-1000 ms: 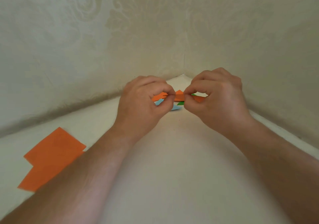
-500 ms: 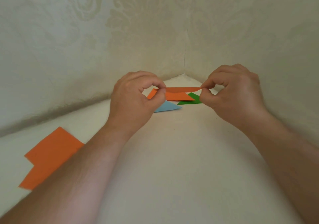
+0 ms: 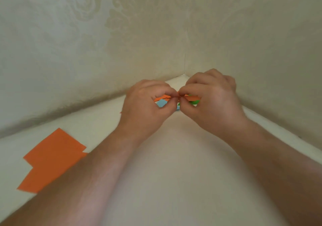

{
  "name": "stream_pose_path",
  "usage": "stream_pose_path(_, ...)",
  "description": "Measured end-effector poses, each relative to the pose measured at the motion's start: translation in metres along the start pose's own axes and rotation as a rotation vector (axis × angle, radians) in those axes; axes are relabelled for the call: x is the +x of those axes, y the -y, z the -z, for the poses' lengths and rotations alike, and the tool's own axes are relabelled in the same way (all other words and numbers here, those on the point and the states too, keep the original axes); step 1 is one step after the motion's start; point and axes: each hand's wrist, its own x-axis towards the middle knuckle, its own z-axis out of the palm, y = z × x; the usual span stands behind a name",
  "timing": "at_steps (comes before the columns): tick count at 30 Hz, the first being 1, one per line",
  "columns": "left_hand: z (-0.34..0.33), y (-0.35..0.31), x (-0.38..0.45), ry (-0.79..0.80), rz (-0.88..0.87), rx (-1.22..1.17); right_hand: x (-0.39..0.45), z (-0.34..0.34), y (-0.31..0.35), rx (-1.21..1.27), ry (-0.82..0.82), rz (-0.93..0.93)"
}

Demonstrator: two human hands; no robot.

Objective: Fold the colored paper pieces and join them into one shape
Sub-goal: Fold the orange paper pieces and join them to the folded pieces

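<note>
Both my left hand (image 3: 148,107) and right hand (image 3: 210,102) pinch a folded orange strip (image 3: 191,97) at frame centre. Blue paper (image 3: 162,102) and green paper (image 3: 195,102) lie beneath on the surface (image 3: 174,173)

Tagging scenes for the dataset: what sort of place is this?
Probably a home craft spot: a pale tabletop pushed into a corner of damask-patterned wallpaper. Spare orange paper sheets lie at the left while both hands fold a small orange strip.

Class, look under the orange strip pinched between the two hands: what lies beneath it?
Under the orange strip show parts of a blue piece and a green piece. The left hand and right hand cover the rest.
</note>
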Motion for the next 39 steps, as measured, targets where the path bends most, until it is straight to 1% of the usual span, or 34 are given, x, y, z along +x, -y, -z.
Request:
stream_pose_path(6,0.004,0.004,0.002,-0.013,0.032,0.073,0.000,0.003,0.005,-0.075,0.044,-0.002)
stream_pose_path(13,0.009,0.008,0.007,0.025,-0.058,0.255,0.002,0.006,0.007,-0.127,0.077,-0.021)
stream_pose_path(15,0.014,0.011,0.010,-0.022,-0.035,0.294,0.002,0.008,0.003,-0.145,0.080,-0.035)
stream_pose_path(17,0.020,0.017,0.012,-0.109,0.051,0.327,0.001,0.011,-0.004,-0.124,0.085,-0.091)
stream_pose_path(18,0.022,0.020,0.012,-0.140,0.092,0.315,0.001,0.012,-0.006,-0.065,0.087,-0.145)
stream_pose_path(19,0.022,0.018,0.011,-0.148,0.124,0.269,0.001,0.014,-0.007,0.058,0.096,-0.224)
stream_pose_path(20,0.020,0.015,0.010,-0.130,0.156,0.188,0.002,0.015,-0.007,0.245,0.119,-0.326)
stream_pose_path(22,0.011,0.002,0.007,-0.056,0.237,-0.017,0.004,0.015,-0.003,0.656,0.172,-0.513)
stream_pose_path(23,0.007,-0.003,0.006,-0.017,0.281,-0.111,0.004,0.015,-0.001,0.781,0.188,-0.561)
stream_pose_path(24,0.003,-0.007,0.004,0.015,0.319,-0.191,0.004,0.013,-0.001,0.844,0.201,-0.582)
stream_pose_path(27,-0.001,-0.011,0.002,0.025,0.355,-0.308,0.005,0.011,-0.002,0.914,0.233,-0.595)
stream_pose_path(32,0.000,-0.016,0.001,0.008,0.340,-0.327,0.002,0.008,-0.003,0.883,0.284,-0.550)
stream_pose_path(34,0.000,-0.016,0.000,-0.001,0.326,-0.319,0.002,0.007,-0.004,0.899,0.257,-0.518)
stream_pose_path(36,0.000,-0.015,0.000,-0.014,0.294,-0.291,0.003,0.007,-0.005,0.892,0.193,-0.487)
stream_pose_path(39,0.001,-0.017,-0.001,-0.018,0.197,-0.203,0.003,0.012,-0.005,0.759,0.150,-0.375)
